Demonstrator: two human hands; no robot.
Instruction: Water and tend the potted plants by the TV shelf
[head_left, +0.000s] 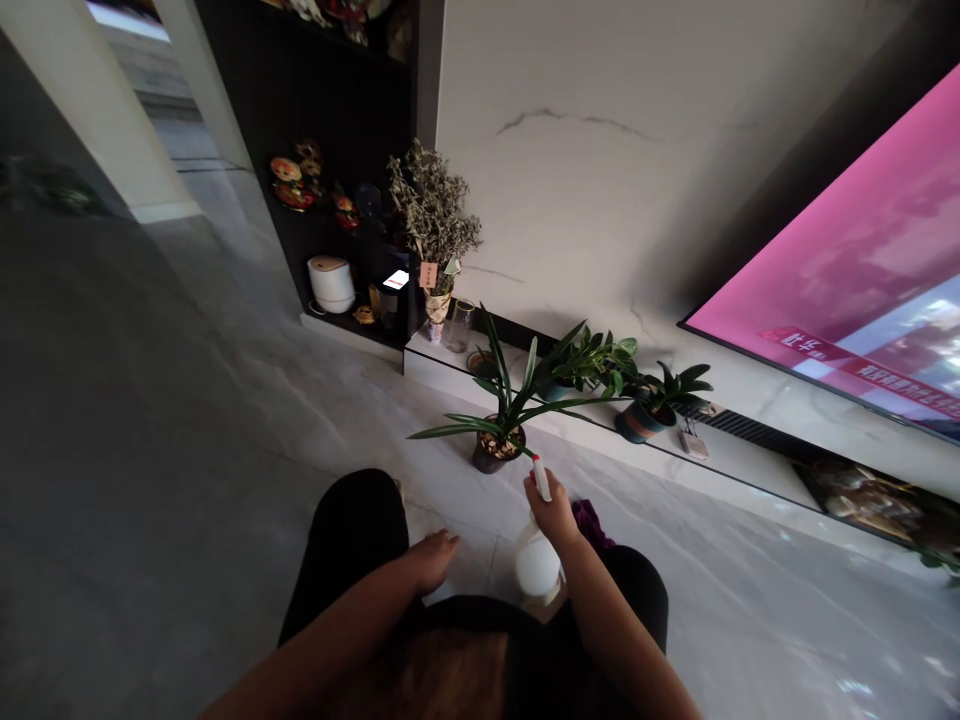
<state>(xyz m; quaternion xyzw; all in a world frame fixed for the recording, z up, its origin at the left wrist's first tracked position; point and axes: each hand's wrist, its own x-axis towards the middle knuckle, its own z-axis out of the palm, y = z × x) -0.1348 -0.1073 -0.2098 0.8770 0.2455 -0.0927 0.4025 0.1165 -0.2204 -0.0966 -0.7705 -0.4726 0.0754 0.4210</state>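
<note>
My right hand (553, 512) is closed round the neck of a white spray bottle (538, 565), whose white nozzle with a red tip (541, 478) points toward a potted plant with long green leaves (501, 418) standing on the pale floor just ahead. My left hand (435, 555) hangs low in front of my dark-clad knee (352, 540), fingers curled loosely, holding nothing that I can see. A purple cloth (590, 522) lies just right of the bottle.
A low white ledge (735, 455) along the marble wall carries two more potted plants (592, 365) (660, 400), a glass jar (459, 325) and a vase of dried sprigs (433, 225). A dark shelf unit (330, 180) stands at left, a lit screen (862, 270) at right.
</note>
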